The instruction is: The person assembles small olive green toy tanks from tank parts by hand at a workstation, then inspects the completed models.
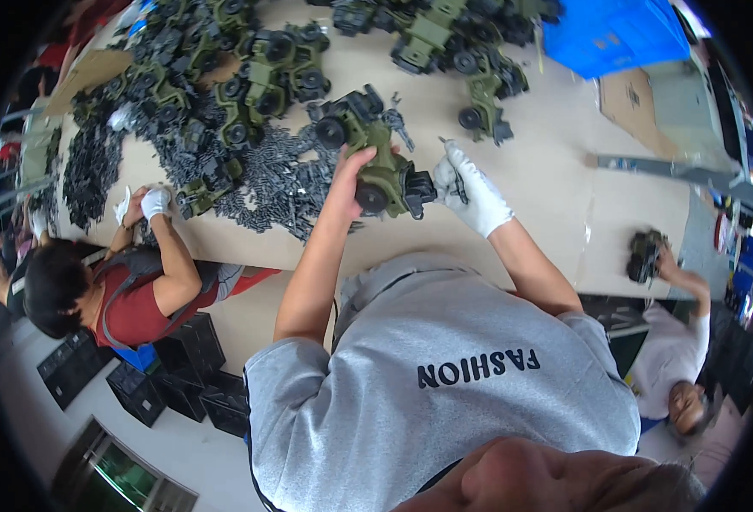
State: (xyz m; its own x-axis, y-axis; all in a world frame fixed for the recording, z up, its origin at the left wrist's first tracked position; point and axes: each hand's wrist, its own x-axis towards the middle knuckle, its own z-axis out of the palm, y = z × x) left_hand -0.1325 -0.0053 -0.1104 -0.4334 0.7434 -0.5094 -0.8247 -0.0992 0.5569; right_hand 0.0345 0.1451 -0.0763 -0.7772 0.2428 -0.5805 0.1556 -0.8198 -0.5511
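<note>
My left hand, bare, grips a green toy jeep with black wheels by its side, above the table. The jeep is tilted, with its dark end toward my right hand. In a white glove, my right hand is closed around a thin dark tool beside that end. The tool's narrow tip sticks out past the fingers; its exact kind cannot be made out. A small grey plastic part lies on the table just beyond the jeep.
Many green toy jeeps and a heap of small grey parts cover the table's left. More jeeps stand at the back, near a blue bin. Co-workers sit left, in a red shirt, and right, holding a jeep.
</note>
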